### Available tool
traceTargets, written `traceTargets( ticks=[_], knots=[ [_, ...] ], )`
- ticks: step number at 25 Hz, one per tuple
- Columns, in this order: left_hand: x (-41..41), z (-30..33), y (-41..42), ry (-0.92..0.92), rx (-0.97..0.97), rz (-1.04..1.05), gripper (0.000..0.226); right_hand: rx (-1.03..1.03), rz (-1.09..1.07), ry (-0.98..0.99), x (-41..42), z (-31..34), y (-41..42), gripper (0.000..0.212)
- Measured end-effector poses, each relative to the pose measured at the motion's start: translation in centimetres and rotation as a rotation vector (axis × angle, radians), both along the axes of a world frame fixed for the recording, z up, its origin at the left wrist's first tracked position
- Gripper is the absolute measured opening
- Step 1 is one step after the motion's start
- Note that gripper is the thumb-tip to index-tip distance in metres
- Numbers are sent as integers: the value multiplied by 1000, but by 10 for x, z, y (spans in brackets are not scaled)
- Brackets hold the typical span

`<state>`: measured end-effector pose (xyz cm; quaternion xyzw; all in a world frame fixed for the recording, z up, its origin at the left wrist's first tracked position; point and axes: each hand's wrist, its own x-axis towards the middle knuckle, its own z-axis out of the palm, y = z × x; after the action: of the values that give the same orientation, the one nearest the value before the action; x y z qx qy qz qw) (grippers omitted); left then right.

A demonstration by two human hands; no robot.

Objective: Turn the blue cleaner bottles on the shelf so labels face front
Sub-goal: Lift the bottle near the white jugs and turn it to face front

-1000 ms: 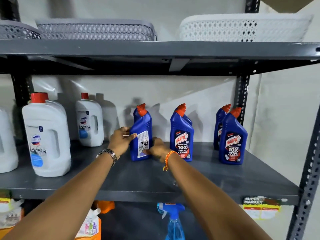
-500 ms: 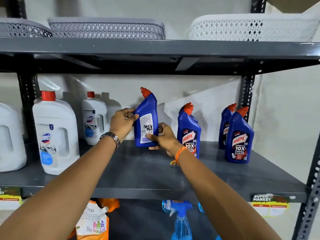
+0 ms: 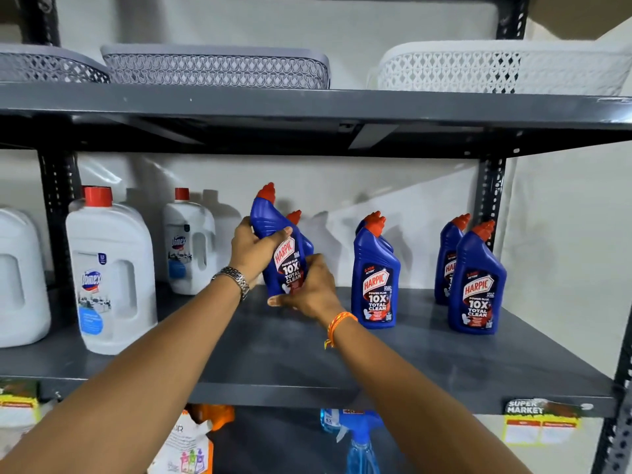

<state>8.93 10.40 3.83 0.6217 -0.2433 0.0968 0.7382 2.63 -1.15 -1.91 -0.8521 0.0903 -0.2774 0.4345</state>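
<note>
Grey metal shelving (image 3: 307, 357) fills the frame against a pale wall, with a dark upper shelf (image 3: 307, 104) across the top third carrying two grey lattice baskets (image 3: 215, 68) at upper left and centre and a white lattice basket (image 3: 496, 68) at upper right. At centre frame, a blue Harpic bottle (image 3: 278, 241) with an orange-red cap is held tilted, its top leaning toward the left, its front label turned to the camera. The left hand (image 3: 254, 251) is wrapped around the bottle's upper body, fingers curled over the shoulder; a metal watch (image 3: 236, 282) sits on that wrist. The right hand (image 3: 309, 292) grips the bottle's lower part near the base, with an orange thread band (image 3: 337, 325) on its wrist. Whether the base touches the shelf cannot be told, as the hand covers it. Just behind the held bottle, the cap of a second blue bottle (image 3: 295, 218) shows. Right of centre, a front Harpic bottle (image 3: 376, 282) stands upright with its label forward, another directly behind it. At far right, a right-hand Harpic bottle (image 3: 477, 285) also faces front, with one more behind it. At left stand white Domex jugs (image 3: 109, 268) with red caps. Along the bottom edge, a blue spray bottle (image 3: 359, 443) shows on the shelf below.
</note>
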Motion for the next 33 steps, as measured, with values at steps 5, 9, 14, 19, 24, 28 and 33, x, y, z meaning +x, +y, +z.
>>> traceTargets(
  ticks=[5, 9, 14, 19, 24, 28, 33],
  knots=[
    [9, -20, -3, 61, 99, -204, 49, -74, 27, 130, 6, 1, -25, 73],
    [18, -33, -6, 119, 69, -251, 55, -91, -62, 132, 9, -13, -22, 75],
    [22, -55, 2, 116, 38, -280, 39, -118, -104, 94, 10, -32, -21, 64],
    [30, -82, 11, 155, 175, -141, 44, 109, 35, 66, 10, -28, -29, 40],
    [18, -92, 15, 237, 123, -171, 47, 62, 13, 65, 8, -35, -27, 41],
    [12, -88, 27, 206, 160, -169, 44, 68, 12, 57, -3, -34, -18, 41],
    [-8, -99, 58, 157, 245, -188, 42, 132, 117, 55, -42, -41, -2, 46]
  ],
)
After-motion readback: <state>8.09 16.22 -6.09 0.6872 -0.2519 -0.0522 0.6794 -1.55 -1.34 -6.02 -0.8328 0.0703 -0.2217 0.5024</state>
